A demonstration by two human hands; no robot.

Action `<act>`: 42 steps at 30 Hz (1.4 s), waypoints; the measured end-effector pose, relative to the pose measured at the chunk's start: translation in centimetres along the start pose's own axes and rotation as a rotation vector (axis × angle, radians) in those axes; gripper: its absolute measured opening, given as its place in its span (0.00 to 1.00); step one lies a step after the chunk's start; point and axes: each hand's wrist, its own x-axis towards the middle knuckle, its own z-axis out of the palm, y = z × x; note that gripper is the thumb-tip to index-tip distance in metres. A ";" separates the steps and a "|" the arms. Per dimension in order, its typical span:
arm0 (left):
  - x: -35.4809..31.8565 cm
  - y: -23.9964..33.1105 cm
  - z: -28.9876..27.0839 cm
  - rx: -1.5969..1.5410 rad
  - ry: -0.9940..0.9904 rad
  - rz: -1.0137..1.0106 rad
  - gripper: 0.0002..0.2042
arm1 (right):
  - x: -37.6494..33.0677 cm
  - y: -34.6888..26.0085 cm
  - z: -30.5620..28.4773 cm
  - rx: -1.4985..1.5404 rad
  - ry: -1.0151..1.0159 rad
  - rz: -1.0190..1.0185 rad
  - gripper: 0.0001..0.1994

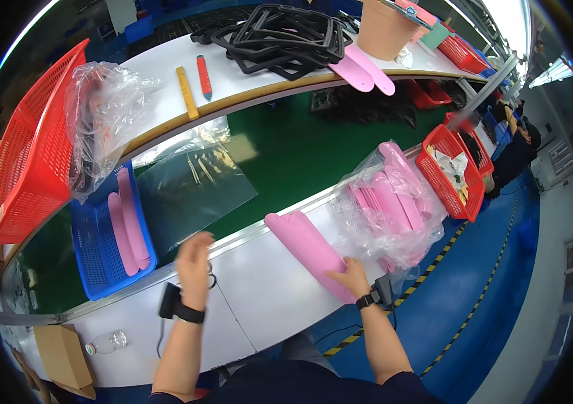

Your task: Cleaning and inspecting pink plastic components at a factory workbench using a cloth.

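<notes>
Grasping the lower right edge of the pink strip stack (306, 252), the right hand (349, 277) keeps its thumb on the top face. The left hand (195, 259) is released, fingers extended, over the white worktop (252, 289). The stack lies diagonally at 2 o'clock from the left hand and at 11 o'clock from the right hand, well apart from the former.

Containers: at 1 o'clock from the right hand, a clear plastic bag (404, 239) holds further pink strips and sits just beside the stack. Beyond it, at 2 o'clock, a red basket (465, 210) contains white and tan scraps. At 9 o'clock from the left hand, a blue basket (89, 252) holds two piles of pink strips. At 10 o'clock, a larger red basket (30, 161) stands tilted, with crumpled clear film (101, 114) against its side.

Surroundings: a flat clear sheet (199, 192) covers part of the green surface (286, 168) at 12 o'clock from the left hand. An upper shelf (165, 71) crosses beyond, bearing tangled black frames (286, 40) at 1 o'clock. A clear bottle (108, 342) lies at 8 o'clock.
</notes>
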 end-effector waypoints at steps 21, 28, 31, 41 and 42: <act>-9.1 -8.0 20.5 -0.536 0.035 -0.529 0.18 | 0.5 -2.5 1.9 1.106 -0.658 0.180 0.30; -9.1 1.6 17.7 -0.553 0.032 -0.153 0.33 | -0.3 -6.9 -4.4 1.020 -0.570 -0.275 0.31; -9.3 4.3 16.7 -0.526 -0.075 0.004 0.47 | -0.8 -8.4 -6.6 0.967 -0.548 -0.462 0.37; -9.8 2.5 14.2 -0.075 -0.323 0.280 0.55 | -1.8 -9.0 -6.3 0.993 -0.660 -0.596 0.53; -9.7 2.4 14.1 -0.111 -0.343 0.315 0.54 | -1.6 -8.9 -6.1 0.943 -0.611 -0.601 0.55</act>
